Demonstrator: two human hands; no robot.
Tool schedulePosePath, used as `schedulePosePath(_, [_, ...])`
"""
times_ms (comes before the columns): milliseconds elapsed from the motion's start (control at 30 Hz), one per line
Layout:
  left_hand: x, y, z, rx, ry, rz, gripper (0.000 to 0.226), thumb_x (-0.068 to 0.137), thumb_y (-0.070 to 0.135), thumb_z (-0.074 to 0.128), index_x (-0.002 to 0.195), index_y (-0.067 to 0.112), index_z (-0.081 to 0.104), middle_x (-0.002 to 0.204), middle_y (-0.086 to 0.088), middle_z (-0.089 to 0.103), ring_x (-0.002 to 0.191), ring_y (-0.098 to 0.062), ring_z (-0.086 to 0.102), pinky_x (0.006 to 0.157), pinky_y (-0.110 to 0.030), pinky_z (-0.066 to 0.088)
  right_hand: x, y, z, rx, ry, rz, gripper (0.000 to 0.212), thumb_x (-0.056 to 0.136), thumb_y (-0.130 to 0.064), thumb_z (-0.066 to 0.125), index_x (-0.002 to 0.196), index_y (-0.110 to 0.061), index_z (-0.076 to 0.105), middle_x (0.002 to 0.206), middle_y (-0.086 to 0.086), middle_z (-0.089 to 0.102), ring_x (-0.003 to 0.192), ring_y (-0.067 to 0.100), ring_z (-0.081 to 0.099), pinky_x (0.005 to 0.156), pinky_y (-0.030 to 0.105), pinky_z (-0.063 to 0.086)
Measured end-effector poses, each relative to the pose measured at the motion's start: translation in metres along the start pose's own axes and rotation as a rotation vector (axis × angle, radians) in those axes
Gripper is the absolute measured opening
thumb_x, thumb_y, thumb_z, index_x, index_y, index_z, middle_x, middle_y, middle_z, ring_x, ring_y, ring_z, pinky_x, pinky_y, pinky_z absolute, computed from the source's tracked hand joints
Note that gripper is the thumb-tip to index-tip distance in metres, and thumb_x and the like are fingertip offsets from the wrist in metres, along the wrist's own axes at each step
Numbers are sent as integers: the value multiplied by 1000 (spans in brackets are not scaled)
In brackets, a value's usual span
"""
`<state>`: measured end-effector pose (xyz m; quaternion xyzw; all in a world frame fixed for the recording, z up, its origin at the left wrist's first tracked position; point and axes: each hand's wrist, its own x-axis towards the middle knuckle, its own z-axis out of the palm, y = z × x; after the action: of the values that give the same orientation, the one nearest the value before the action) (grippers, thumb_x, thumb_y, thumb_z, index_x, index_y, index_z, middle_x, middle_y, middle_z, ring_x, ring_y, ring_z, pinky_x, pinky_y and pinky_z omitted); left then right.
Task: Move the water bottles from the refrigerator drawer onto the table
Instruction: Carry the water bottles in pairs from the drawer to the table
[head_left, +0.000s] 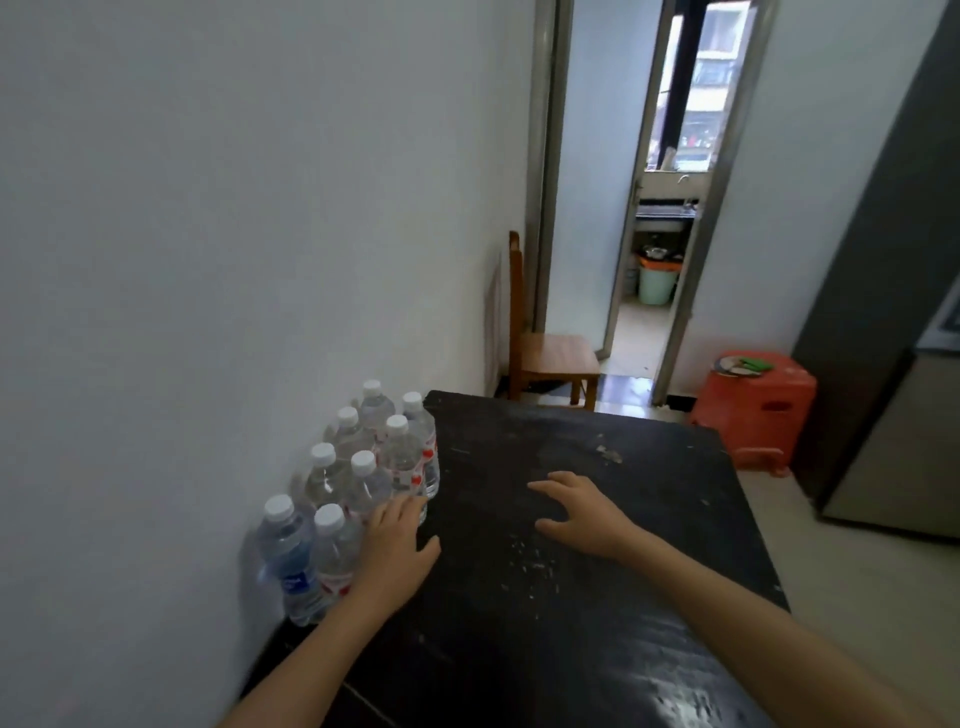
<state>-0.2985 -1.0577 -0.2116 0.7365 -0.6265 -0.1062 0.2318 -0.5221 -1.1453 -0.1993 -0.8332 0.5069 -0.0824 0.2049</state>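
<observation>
Several clear water bottles (363, 467) with white caps stand upright in two rows along the wall, on the left edge of the dark table (571, 623). Most carry red labels; the nearest left one (291, 556) has a blue label. My left hand (397, 540) is open beside the near bottles, its fingertips at a red-labelled bottle. My right hand (582, 512) hovers open over the table's middle, fingers spread, holding nothing. No refrigerator drawer shows.
A wooden chair (550, 358) stands past the table's far end by an open doorway. An orange plastic stool (753, 405) sits at the right. A grey refrigerator (893, 332) fills the right edge. White wall runs along the left.
</observation>
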Motion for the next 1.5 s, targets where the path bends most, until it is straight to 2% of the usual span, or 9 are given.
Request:
schedulePosePath(267, [-9,-25,-30,-142,8,254,50,88,19,56,135,15,39,143,-6,39,134,-19,30,112,-35,27,-67,-38,12,-40,138,221,56,88,-36,57,139,-32,34,150,2,23,139,18,19,109,35,27])
schedulePosePath(433, [-25,-31,-35,-136,-71,372,49,89,22,55,135,13,40,144,-7,37,135,-21,29,112,-34,25,-137,-67,33,-119,173,374,57,89,-37,55,140,-30,33,152,3,20,140,19,16,111,34,25])
schedulePosePath(567, [-53,-12,-26,-185,-167,480,50,88,22,56,134,13,41,143,-8,38,134,-21,29,110,-32,25,-204,-81,44,-184,135,475,56,89,-37,54,141,-30,32,152,2,19,140,19,15,111,34,25])
schedulePosePath(700, [-80,12,-23,-260,-233,555,48,88,22,56,134,13,42,143,-7,38,134,-21,29,108,-31,27,-256,-93,36,-221,178,562,54,90,-40,51,140,-30,32,152,0,19,139,17,16,111,30,21])
schedulePosePath(1033, [-133,67,-33,-423,-223,742,48,85,16,61,131,9,46,141,-11,41,133,-24,32,107,-31,25,-364,-115,20,-217,346,732,52,89,-41,53,138,-30,38,150,2,25,138,17,20,110,32,23])
schedulePosePath(1267, [-228,121,-10,-472,-375,890,45,83,12,63,126,5,52,136,-14,46,128,-29,36,106,-35,28,-507,-139,46,-208,421,932,53,89,-40,52,138,-29,37,150,2,24,138,16,19,109,30,22])
schedulePosePath(1500, [-366,176,-5,-528,-466,1014,44,84,13,61,127,4,50,135,-15,46,127,-29,37,105,-37,29,-665,-178,84,-160,483,1125,54,89,-40,53,138,-29,37,150,2,24,138,16,22,111,31,22])
